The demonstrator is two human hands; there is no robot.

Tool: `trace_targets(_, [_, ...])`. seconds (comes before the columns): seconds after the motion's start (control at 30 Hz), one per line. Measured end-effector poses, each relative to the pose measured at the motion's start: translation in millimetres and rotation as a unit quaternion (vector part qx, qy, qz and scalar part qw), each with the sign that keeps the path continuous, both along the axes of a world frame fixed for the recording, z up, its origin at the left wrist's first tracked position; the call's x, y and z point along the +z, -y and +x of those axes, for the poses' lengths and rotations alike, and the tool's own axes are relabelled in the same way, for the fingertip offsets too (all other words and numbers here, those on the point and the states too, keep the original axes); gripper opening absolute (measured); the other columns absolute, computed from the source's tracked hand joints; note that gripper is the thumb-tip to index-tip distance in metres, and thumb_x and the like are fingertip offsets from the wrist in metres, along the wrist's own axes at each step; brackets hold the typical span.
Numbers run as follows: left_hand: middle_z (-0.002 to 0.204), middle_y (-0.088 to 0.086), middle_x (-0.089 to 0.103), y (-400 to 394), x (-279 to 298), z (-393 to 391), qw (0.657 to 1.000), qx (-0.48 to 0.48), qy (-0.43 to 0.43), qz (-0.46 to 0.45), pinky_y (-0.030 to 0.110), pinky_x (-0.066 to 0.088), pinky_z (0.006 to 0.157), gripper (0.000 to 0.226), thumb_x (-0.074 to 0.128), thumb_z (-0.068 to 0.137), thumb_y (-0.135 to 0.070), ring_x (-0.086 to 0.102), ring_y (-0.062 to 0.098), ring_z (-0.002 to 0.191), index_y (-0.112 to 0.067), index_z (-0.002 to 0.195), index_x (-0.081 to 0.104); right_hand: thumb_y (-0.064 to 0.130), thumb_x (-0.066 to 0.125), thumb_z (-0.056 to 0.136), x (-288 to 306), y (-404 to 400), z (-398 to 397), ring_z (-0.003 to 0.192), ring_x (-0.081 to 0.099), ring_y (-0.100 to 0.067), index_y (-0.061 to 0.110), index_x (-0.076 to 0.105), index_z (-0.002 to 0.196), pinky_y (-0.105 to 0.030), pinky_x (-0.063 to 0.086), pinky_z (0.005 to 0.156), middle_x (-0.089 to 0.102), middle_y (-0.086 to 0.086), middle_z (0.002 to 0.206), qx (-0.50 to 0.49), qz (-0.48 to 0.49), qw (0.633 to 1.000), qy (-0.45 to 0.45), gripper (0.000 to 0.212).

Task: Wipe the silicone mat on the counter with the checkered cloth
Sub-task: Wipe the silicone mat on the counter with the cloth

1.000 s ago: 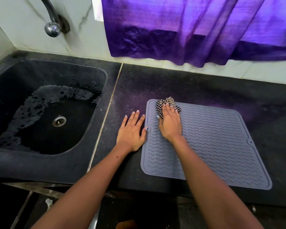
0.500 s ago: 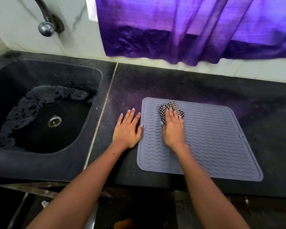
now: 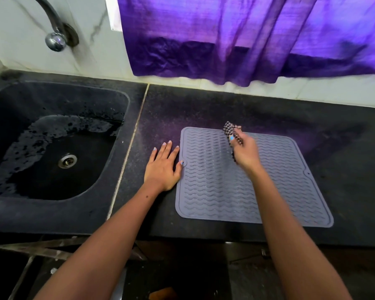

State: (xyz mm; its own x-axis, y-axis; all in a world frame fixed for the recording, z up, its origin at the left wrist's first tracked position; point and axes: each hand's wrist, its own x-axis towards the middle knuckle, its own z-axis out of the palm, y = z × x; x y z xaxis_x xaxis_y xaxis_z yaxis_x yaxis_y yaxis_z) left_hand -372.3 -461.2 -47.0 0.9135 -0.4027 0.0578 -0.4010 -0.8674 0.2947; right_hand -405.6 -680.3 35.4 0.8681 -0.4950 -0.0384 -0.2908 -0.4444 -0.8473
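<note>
Gripping the bunched checkered cloth (image 3: 232, 132) in curled fingers, the right hand (image 3: 245, 151) hovers over the grey silicone mat (image 3: 243, 191) at centre frame. The left hand (image 3: 164, 167) lies flat and open on the dark surface (image 3: 204, 105), its thumb touching the mat's left edge.

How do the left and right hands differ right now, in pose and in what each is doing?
The left hand lies flat on the counter, fingers straight, thumb tip at the silicone mat edge; the right hand is turned on its side over the mat's far part. The left hand holds nothing; the right hand grips the bunched checkered cloth. Both have light blue painted nails.
</note>
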Motion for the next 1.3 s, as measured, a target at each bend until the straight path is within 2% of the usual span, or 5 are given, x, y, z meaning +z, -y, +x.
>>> trace_targets(0.17, [0.160, 0.003, 0.007, 0, -5, 3, 1.000, -0.004, 0.006, 0.004, 0.038, -0.002, 0.120, 0.057, 0.023, 0.098, -0.044, 0.001, 0.016, 0.147, -0.020, 0.150, 0.017, 0.012, 0.044, 0.094, -60, -52, -54, 0.145, 0.011, -0.018, 0.012, 0.018, 0.148, -0.028, 0.001, 0.118, 0.016, -0.004, 0.157, 0.120, -0.320, 0.937, -0.077, 0.059])
trace_targets(0.33, [0.159, 0.004, 0.006, 1, -8, 4, 1.000, -0.006, 0.010, 0.015, 0.040, -0.002, 0.120, 0.057, 0.022, 0.098, -0.043, 0.001, 0.017, 0.147, -0.019, 0.150, 0.016, 0.017, 0.043, 0.095, -67, -42, -45, 0.146, 0.006, -0.014, 0.014, 0.016, 0.148, -0.027, -0.006, 0.115, 0.014, 0.000, 0.157, 0.128, -0.334, 0.931, -0.070, 0.060])
trace_targets(0.63, [0.160, 0.005, 0.004, 0, -4, 1, 1.000, -0.007, -0.004, 0.025, 0.039, -0.004, 0.120, 0.057, 0.020, 0.099, -0.043, -0.001, 0.018, 0.147, -0.019, 0.150, 0.013, 0.013, 0.044, 0.097, -12, -29, -23, 0.125, 0.047, -0.017, 0.008, 0.048, 0.134, -0.025, 0.036, 0.105, 0.051, -0.007, 0.137, -0.034, 0.203, 0.978, 0.018, 0.038])
trace_targets(0.93, [0.160, 0.005, 0.005, 0, -7, 3, 1.000, -0.003, 0.001, 0.027, 0.040, -0.003, 0.120, 0.057, 0.020, 0.099, -0.043, 0.000, 0.018, 0.147, -0.018, 0.150, 0.014, 0.030, 0.035, 0.098, -69, -71, -66, 0.146, 0.001, -0.015, 0.014, 0.012, 0.149, -0.030, -0.005, 0.118, 0.008, -0.001, 0.158, 0.139, -0.335, 0.930, -0.057, 0.058])
trace_targets(1.3, [0.160, 0.006, 0.004, -1, -2, 0, 1.000, -0.008, -0.012, 0.026, 0.040, -0.003, 0.120, 0.056, 0.020, 0.100, -0.041, 0.000, 0.019, 0.147, -0.018, 0.150, 0.015, 0.017, 0.046, 0.096, -24, -75, -59, 0.132, 0.040, -0.018, 0.017, 0.042, 0.139, -0.030, 0.030, 0.109, 0.045, -0.001, 0.143, -0.035, 0.064, 0.997, 0.022, 0.043])
